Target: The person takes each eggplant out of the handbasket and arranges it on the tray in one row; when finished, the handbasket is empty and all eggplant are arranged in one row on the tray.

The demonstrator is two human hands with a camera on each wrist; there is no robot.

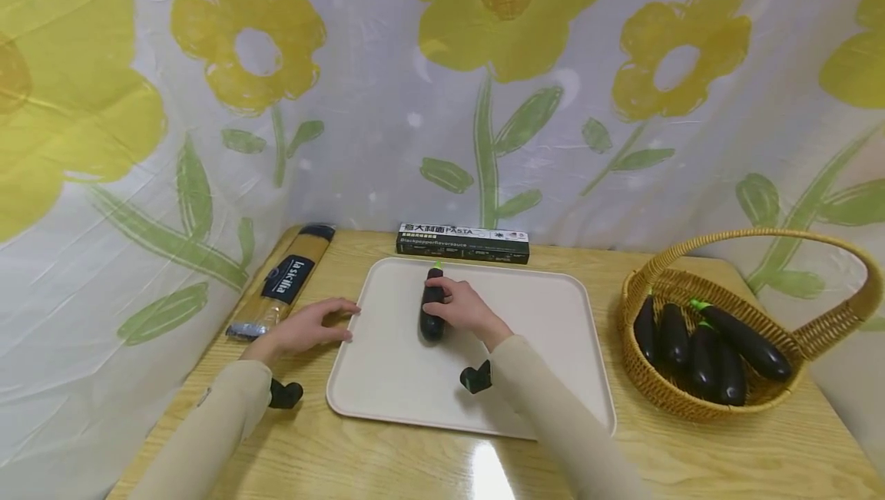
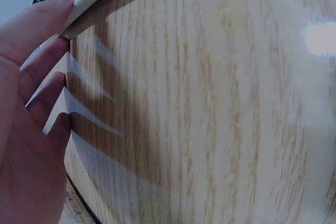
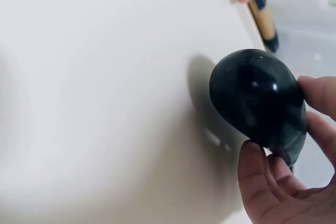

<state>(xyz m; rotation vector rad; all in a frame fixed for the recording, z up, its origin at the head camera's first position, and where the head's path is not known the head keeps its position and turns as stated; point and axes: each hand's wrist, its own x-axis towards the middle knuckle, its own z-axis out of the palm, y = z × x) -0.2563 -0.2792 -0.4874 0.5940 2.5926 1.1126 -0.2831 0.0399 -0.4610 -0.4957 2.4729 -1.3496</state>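
A dark eggplant point(image 1: 432, 305) with a green stem end lies lengthwise over the left half of a white tray point(image 1: 539, 346). My right hand point(image 1: 472, 308) pinches it around the middle, thumb on one side and fingers on the other. In the right wrist view the rounded end of the eggplant point(image 3: 257, 93) faces the camera, its shadow falling on the tray. My left hand point(image 1: 314, 327) is at the tray's left edge, fingers spread and fingertips right at the rim. The left wrist view shows those fingers point(image 2: 44, 66) loosely extended above the wooden table.
At the right stands a wicker basket point(image 1: 639, 362) with a tall handle, holding several eggplants point(image 1: 743, 335). A pasta packet point(image 1: 286, 277) lies left of the tray, and a black pasta box point(image 1: 462, 245) sits behind it. A flowered cloth point(image 1: 373, 100) hangs behind the table.
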